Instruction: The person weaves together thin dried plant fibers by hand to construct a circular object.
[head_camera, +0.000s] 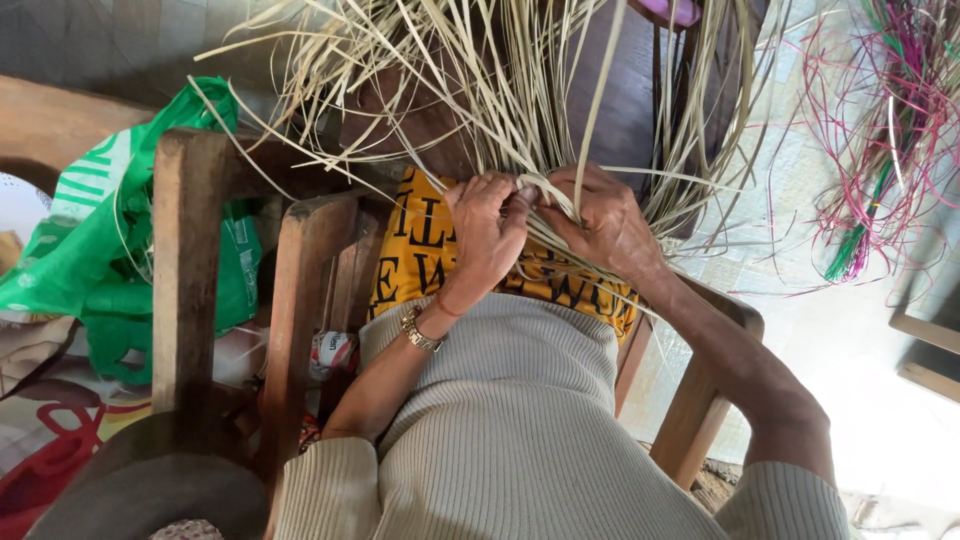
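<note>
A big bundle of pale straw strips (500, 80) fans upward from my lap. My left hand (487, 232) and my right hand (600, 222) meet at the base of the bundle, both pinching strips where they come together. A metal watch band (421, 331) sits on my left wrist. Under the hands lies a yellow cloth with black lettering (420, 250), over my ribbed beige top (500, 420).
I sit in a wooden chair; its armrests (185, 270) stand at left and another arm (700, 400) at right. A green plastic bag (90, 250) lies at left. Pink and green dyed strips (880, 130) lie on the floor at upper right.
</note>
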